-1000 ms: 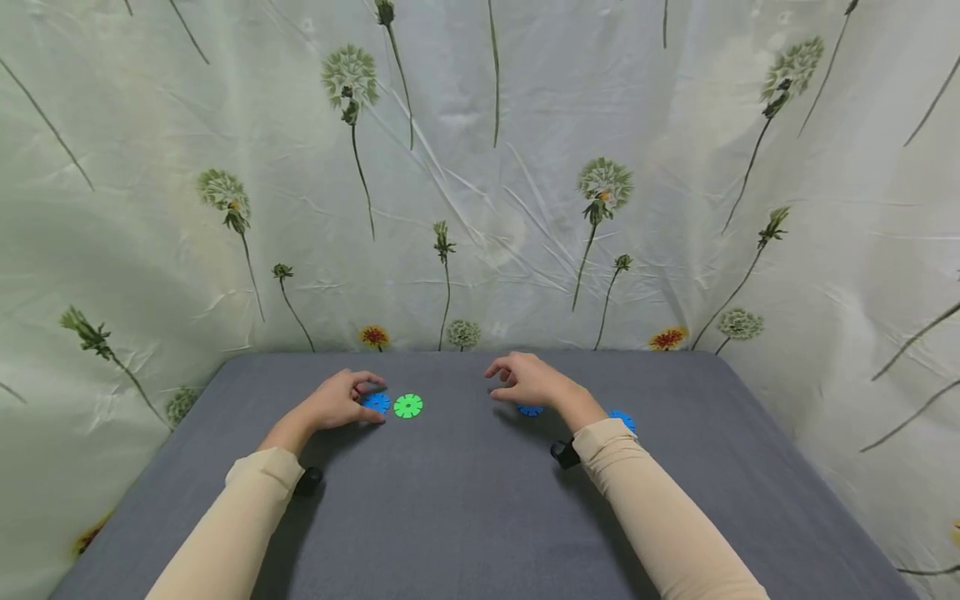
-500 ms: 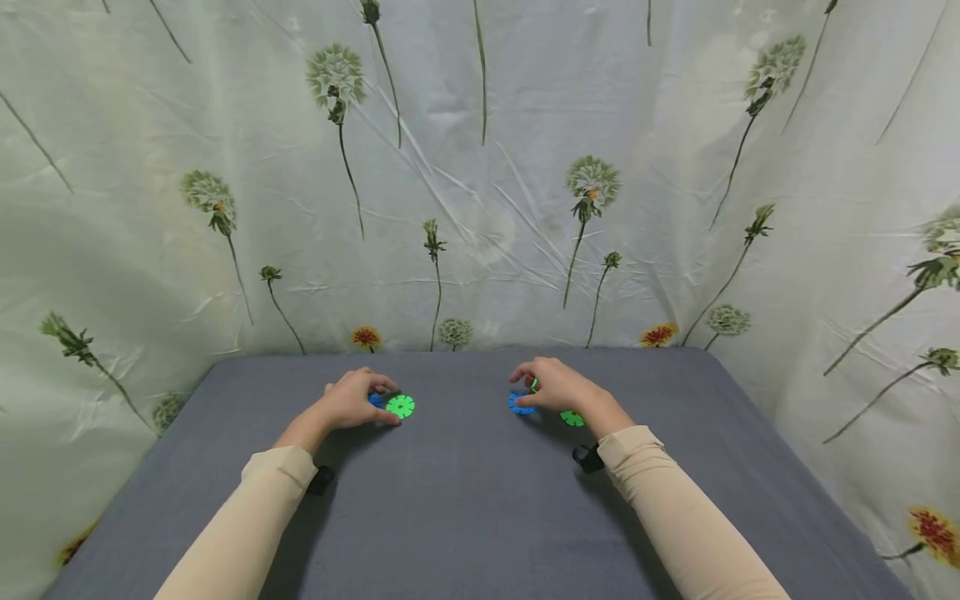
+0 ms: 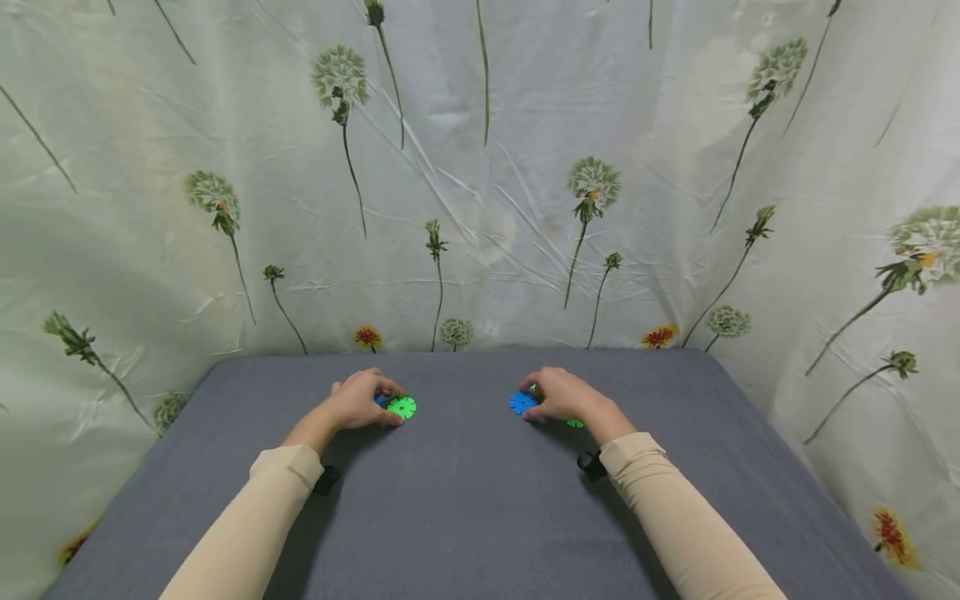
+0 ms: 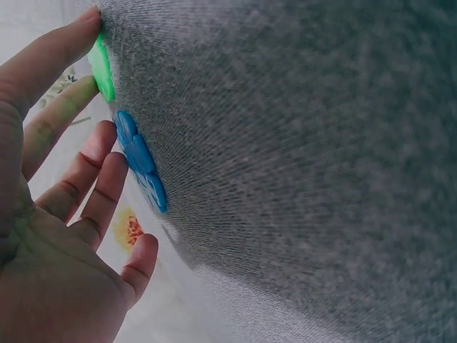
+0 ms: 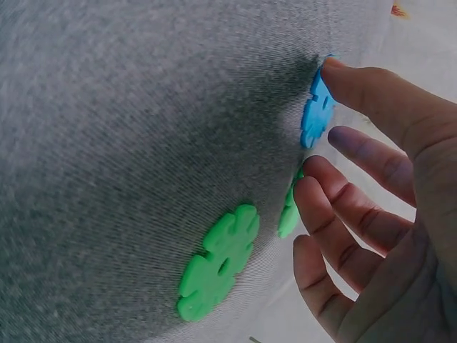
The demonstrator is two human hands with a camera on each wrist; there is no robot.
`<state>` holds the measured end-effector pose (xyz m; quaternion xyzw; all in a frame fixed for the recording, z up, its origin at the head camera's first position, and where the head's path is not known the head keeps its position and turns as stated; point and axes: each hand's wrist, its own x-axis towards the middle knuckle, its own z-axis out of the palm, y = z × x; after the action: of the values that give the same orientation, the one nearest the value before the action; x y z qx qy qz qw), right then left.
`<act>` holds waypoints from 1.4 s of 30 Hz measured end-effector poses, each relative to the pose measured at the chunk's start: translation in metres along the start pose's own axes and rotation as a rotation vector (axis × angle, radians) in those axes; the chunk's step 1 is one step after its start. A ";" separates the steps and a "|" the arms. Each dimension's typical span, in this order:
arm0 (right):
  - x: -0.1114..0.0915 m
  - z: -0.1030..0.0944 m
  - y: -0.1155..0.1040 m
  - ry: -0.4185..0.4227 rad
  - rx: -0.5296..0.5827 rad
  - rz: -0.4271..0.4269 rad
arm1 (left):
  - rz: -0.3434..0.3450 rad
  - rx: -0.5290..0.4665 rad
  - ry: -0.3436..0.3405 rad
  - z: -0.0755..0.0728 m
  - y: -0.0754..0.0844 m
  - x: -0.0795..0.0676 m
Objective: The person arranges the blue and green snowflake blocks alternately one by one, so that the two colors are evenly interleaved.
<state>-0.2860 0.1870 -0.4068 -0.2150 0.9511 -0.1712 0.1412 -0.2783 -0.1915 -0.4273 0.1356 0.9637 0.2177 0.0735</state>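
Note:
With thumb and forefinger at opposite edges, my left hand (image 3: 356, 400) pinches a green notched plastic disc (image 3: 402, 407) lying on the grey cloth. A blue notched disc (image 4: 139, 153) lies beside it, close to the other fingertips in the left wrist view. On the right side, my right hand (image 3: 566, 395) pinches another blue disc (image 5: 318, 111) by its rim, thumb at the near edge and forefinger at the far edge. Two green discs lie near that hand: one (image 5: 289, 213) behind the fingertips, the other (image 5: 220, 264) flat on the cloth, partly hidden under the wrist in the head view.
A table covered with grey cloth (image 3: 465, 500) spans the space before me. Behind and beside it hangs a pale curtain (image 3: 495, 208) printed with dandelions. A black band (image 3: 592, 465) is on the right wrist, and a similar one (image 3: 327, 479) on the left.
My left hand has shifted right, from around the blue disc to the green one. My right hand has shifted right and its thumb and forefinger have closed on the blue disc.

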 end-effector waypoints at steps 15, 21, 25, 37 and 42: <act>0.002 0.003 0.001 0.019 -0.012 0.014 | 0.010 -0.008 -0.029 -0.007 0.004 0.000; 0.004 0.005 0.002 0.025 -0.006 0.010 | 0.028 -0.003 -0.032 -0.008 0.003 0.001; 0.006 0.005 0.002 0.030 -0.001 0.011 | 0.041 -0.010 -0.028 -0.006 0.001 0.003; 0.009 0.004 0.001 0.040 0.033 0.026 | 0.060 -0.037 -0.047 -0.007 0.002 0.009; 0.011 0.006 0.002 0.055 0.039 0.016 | 0.049 -0.045 -0.049 -0.006 0.003 0.010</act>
<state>-0.2940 0.1825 -0.4151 -0.1997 0.9527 -0.1945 0.1208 -0.2887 -0.1886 -0.4213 0.1631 0.9528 0.2378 0.0949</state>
